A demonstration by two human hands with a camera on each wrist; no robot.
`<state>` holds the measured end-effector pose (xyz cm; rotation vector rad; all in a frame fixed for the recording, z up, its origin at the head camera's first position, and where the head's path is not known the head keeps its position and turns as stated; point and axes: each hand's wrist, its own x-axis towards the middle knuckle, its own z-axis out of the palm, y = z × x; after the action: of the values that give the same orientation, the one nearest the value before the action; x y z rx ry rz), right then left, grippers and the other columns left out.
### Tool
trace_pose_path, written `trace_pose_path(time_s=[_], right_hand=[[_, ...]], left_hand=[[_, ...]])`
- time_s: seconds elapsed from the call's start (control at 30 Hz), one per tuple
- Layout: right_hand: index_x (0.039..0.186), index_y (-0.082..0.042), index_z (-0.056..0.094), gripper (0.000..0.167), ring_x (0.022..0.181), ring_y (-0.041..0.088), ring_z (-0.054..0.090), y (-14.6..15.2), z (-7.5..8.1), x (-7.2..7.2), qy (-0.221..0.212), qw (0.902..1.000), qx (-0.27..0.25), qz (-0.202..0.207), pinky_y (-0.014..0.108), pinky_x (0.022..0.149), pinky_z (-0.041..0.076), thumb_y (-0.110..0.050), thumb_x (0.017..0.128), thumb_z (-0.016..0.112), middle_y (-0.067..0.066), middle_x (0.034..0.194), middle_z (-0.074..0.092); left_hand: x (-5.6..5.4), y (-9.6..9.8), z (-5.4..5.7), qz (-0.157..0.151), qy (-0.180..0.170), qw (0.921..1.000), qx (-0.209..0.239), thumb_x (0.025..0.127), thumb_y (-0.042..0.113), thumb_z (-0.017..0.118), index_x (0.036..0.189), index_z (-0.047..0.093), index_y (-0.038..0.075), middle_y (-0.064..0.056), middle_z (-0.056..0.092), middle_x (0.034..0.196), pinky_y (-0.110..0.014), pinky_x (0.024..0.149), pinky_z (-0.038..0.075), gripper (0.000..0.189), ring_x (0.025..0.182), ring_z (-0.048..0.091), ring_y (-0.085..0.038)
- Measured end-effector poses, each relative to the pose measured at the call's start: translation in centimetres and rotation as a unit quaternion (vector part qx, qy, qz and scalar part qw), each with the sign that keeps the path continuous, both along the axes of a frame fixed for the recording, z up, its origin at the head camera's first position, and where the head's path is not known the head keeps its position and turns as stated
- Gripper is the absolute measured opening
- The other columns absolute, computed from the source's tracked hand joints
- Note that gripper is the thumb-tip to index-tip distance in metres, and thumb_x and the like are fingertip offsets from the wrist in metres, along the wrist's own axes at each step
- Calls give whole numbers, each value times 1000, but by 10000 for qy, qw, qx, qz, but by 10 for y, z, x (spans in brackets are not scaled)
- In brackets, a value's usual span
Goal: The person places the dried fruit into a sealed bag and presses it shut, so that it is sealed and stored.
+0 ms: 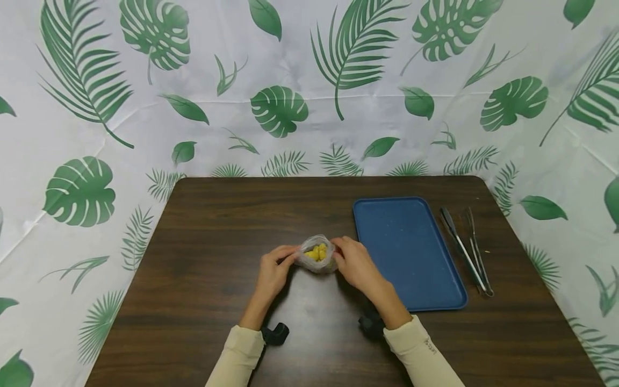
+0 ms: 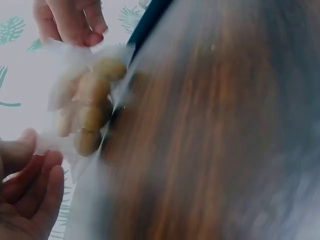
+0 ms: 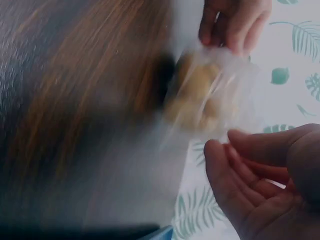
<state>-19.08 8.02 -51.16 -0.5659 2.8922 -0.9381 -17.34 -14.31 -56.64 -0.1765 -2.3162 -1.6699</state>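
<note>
A clear plastic bag (image 1: pixel 315 269) stands above the middle of the table, its mouth spread open toward the head camera. Inside lie several small rounded yellow pieces (image 1: pixel 317 252), whose kind I cannot tell; through the film they look yellow-brown in the left wrist view (image 2: pixel 92 117). My left hand (image 1: pixel 273 271) pinches the bag's left rim between thumb and fingers. On the opposite side, my right hand (image 1: pixel 359 264) pinches the right rim. Both wrist views show the bag (image 3: pixel 232 90) stretched between the two hands, somewhat blurred.
A blue rectangular tray (image 1: pixel 406 247) lies on the dark wooden table (image 1: pixel 217 226), just right of my right hand. Farther right are metal tongs (image 1: pixel 466 252), with their arms spread. Behind the table hangs a white cloth (image 1: pixel 213 123) printed with green leaves.
</note>
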Motion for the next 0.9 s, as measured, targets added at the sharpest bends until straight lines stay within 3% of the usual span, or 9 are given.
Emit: trace_pose_path(time_s=[0.1, 0.2, 0.33, 0.4, 0.47, 0.57, 0.63, 0.73, 0.9], right_hand=[[116, -7, 77, 20, 79, 11, 63, 7, 7, 0, 117, 9998, -156, 89, 29, 69, 51, -16, 101, 67, 6, 105, 75], [111, -10, 79, 19, 71, 12, 61, 18, 15, 0, 98, 9981, -602, 107, 30, 63, 50, -19, 102, 65, 7, 97, 76], [134, -13, 69, 37, 90, 18, 69, 31, 20, 3, -685, 9906, -1142, 313, 35, 73, 56, -32, 103, 64, 7, 116, 75], [146, -12, 58, 51, 105, 23, 71, 32, 18, 4, -1185, 9829, -1263, 624, 38, 83, 58, -39, 103, 63, 8, 130, 71], [147, -6, 55, 55, 111, 29, 71, 31, 15, 6, -1553, 9705, -1550, 995, 42, 88, 59, -40, 103, 62, 13, 132, 70], [133, 3, 63, 42, 101, 38, 73, 26, 12, 8, -1884, 9483, -2247, 1215, 49, 85, 60, -28, 105, 62, 23, 114, 75], [122, 7, 66, 30, 91, 40, 75, 22, 12, 9, -1887, 9383, -2689, 1075, 51, 81, 60, -17, 104, 63, 28, 104, 75], [118, 7, 68, 22, 83, 34, 76, 19, 13, 13, -1615, 9404, -2929, 608, 51, 76, 60, -7, 101, 64, 29, 100, 75], [113, -2, 73, 15, 75, 19, 74, 17, 4, 24, -908, 9649, -2463, 77, 41, 71, 62, -6, 100, 65, 13, 92, 78]], left_hand=[[1, 0, 7, 94, 209, 9995, 199, 90, 3, 76, 103, 82, 3, -13, 80, 104, -22, 88, 55, 15, 102, 74, -32], [4, 0, 19, 190, 358, 9974, 595, 89, -1, 75, 100, 82, -1, -18, 79, 101, -13, 78, 52, 12, 92, 74, -26], [9, -1, 39, 372, 471, 9916, 1142, 91, -1, 74, 98, 81, -4, -22, 78, 99, -12, 70, 52, 10, 80, 68, -9], [12, -1, 48, 415, 546, 9889, 1319, 92, -1, 73, 98, 80, -5, -23, 77, 98, -13, 69, 53, 10, 77, 66, -5], [14, 0, 54, 372, 636, 9866, 1458, 93, -1, 73, 99, 80, -6, -25, 76, 98, -15, 70, 54, 11, 77, 66, -5], [17, 3, 60, 333, 830, 9835, 1572, 93, -2, 72, 99, 79, -8, -28, 75, 98, -16, 70, 55, 11, 77, 66, -6], [18, 4, 62, 306, 946, 9823, 1586, 93, -2, 72, 99, 79, -9, -29, 74, 98, -16, 70, 55, 11, 77, 66, -5], [17, 5, 68, 274, 1153, 9833, 1385, 92, -5, 72, 98, 79, -8, -27, 75, 99, -15, 72, 54, 10, 83, 67, -3], [9, -4, 88, 319, 1423, 9838, 1041, 92, -4, 72, 94, 80, -5, -23, 75, 97, -14, 77, 53, 8, 90, 68, -2]])
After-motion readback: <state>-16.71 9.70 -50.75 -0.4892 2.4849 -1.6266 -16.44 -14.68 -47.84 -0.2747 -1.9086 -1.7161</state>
